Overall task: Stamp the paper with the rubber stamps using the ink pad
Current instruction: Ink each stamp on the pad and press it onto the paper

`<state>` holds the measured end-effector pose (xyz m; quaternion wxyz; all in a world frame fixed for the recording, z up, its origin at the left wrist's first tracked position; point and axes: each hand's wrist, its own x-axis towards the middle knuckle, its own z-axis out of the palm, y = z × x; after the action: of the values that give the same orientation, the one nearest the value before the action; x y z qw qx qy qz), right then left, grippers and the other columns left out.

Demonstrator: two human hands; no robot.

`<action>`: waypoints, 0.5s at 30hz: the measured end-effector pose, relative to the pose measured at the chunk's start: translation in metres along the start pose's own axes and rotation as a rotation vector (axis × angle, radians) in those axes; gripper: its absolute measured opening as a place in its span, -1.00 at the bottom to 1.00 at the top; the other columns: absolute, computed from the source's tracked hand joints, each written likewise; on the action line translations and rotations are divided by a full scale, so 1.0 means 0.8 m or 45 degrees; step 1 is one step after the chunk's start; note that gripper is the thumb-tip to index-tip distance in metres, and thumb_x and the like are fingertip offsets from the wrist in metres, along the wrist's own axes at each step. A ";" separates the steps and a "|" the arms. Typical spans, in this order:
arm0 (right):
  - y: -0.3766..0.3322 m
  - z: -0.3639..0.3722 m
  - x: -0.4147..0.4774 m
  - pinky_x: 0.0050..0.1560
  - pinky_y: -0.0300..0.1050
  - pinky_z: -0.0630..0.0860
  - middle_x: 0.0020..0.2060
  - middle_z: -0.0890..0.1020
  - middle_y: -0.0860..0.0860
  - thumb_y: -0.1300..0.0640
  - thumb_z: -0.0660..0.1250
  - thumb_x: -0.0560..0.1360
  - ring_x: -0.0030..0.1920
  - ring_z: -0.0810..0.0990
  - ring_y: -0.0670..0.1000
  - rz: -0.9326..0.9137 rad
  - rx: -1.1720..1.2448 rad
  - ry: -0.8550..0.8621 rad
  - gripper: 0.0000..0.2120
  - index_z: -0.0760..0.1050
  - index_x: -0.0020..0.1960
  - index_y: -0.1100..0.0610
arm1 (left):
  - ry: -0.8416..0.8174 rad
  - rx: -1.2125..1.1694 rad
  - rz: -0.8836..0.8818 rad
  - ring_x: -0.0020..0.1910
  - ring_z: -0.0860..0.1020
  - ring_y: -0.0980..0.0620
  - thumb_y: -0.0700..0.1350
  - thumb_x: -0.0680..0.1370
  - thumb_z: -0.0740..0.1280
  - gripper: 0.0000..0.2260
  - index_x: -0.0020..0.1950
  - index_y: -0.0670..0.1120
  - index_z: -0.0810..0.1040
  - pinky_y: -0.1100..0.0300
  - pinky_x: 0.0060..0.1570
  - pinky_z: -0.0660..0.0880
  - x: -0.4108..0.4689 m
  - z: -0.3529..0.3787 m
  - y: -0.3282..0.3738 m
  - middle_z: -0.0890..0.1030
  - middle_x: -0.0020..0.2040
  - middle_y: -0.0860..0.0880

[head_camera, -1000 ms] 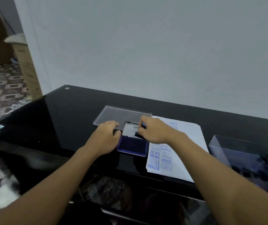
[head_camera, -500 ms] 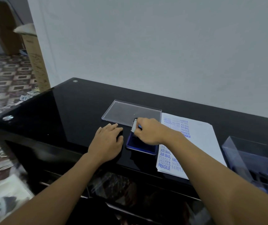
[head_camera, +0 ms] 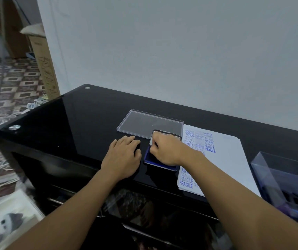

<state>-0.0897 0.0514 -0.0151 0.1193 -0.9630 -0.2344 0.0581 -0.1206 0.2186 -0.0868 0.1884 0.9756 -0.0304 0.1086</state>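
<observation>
On the table [head_camera: 90, 120], ink pad [head_camera: 147, 158], lid [head_camera: 168, 132] toward wall [head_camera: 180, 51]; left hand [head_camera: 124, 156] flat, right hand [head_camera: 166, 150] curled, grasp hidden.

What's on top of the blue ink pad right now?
The right hand sits over the blue ink pad, fingers curled down. Anything they hold is hidden by the hand; only its left and near edges show.

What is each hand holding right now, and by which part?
The right hand seems to pinch the ink pad's raised lid at its left edge. The left hand lies flat on the table, holding nothing.
</observation>
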 end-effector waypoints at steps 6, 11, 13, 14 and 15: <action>-0.001 0.007 -0.003 -0.19 -0.02 0.35 -0.21 0.49 0.08 0.06 0.14 0.61 -0.21 0.46 0.13 -0.002 -0.006 0.033 -0.88 0.26 -0.05 0.08 | 0.019 0.017 0.007 0.54 0.18 0.06 0.03 0.66 0.08 -0.61 0.48 0.02 0.38 -0.04 0.55 0.07 0.000 0.002 -0.001 0.30 0.55 0.02; -0.002 0.010 0.000 -0.17 0.03 0.44 -0.19 0.54 0.10 0.05 0.16 0.59 -0.19 0.50 0.15 0.015 0.007 0.060 -0.89 0.28 -0.05 0.07 | 0.023 0.025 -0.003 0.54 0.20 0.06 0.03 0.65 0.09 -0.60 0.48 0.03 0.38 -0.04 0.54 0.08 0.000 0.003 -0.001 0.31 0.54 0.03; -0.002 0.008 0.002 -0.15 0.04 0.47 -0.19 0.55 0.11 0.05 0.17 0.58 -0.19 0.51 0.14 0.036 0.034 0.058 -0.89 0.29 -0.06 0.07 | 0.023 0.022 -0.008 0.54 0.20 0.06 0.04 0.65 0.09 -0.60 0.48 0.04 0.38 -0.04 0.54 0.09 0.001 0.002 -0.002 0.31 0.54 0.04; -0.002 0.008 0.002 -0.15 0.04 0.46 -0.19 0.55 0.11 0.05 0.17 0.58 -0.19 0.51 0.14 0.041 0.040 0.058 -0.90 0.29 -0.06 0.06 | 0.023 0.018 -0.011 0.54 0.20 0.06 0.04 0.65 0.09 -0.60 0.48 0.04 0.38 -0.04 0.54 0.09 0.001 0.002 -0.001 0.31 0.54 0.04; -0.002 0.008 0.003 -0.15 0.03 0.46 -0.18 0.56 0.10 0.05 0.17 0.57 -0.18 0.51 0.14 0.045 0.043 0.061 -0.90 0.29 -0.07 0.06 | 0.024 0.016 -0.012 0.54 0.21 0.06 0.04 0.65 0.10 -0.60 0.48 0.04 0.38 -0.04 0.54 0.09 0.001 0.002 -0.001 0.31 0.54 0.04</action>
<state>-0.0897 0.0549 -0.0213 0.1403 -0.9659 -0.2136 0.0412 -0.1193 0.2189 -0.0887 0.1831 0.9758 -0.0234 0.1171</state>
